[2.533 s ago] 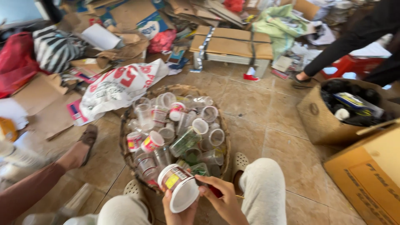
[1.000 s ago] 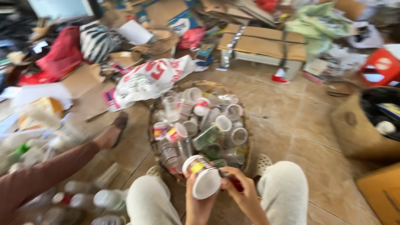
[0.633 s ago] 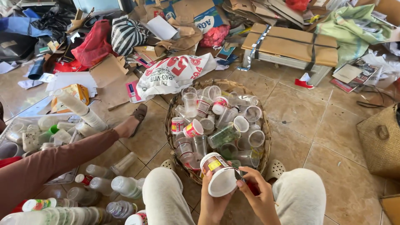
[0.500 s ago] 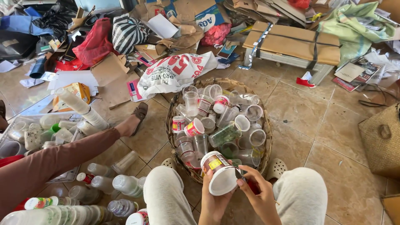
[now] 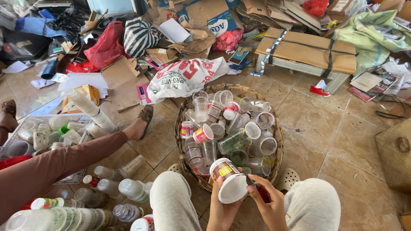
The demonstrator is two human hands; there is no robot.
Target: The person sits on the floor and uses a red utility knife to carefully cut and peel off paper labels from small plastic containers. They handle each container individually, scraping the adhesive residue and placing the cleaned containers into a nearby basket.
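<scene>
Cup (image 5: 229,186) sits in left hand (image 5: 222,209), fingers wrapped under its side, white mouth tilted toward camera, just past the basket's (image 5: 182,128) near rim, between the knees. Right hand (image 5: 269,203) touches cup's right edge, fingers pinched together on something red; can't tell what it is, mostly hidden. Both wrists cut off at bottom edge, palms angled inward toward each other.

The wicker basket (image 5: 184,112) full of plastic cups (image 5: 201,102) stands on the floor before the knees; bottles (image 5: 128,189) lie left, a printed sack (image 5: 184,77) behind.
</scene>
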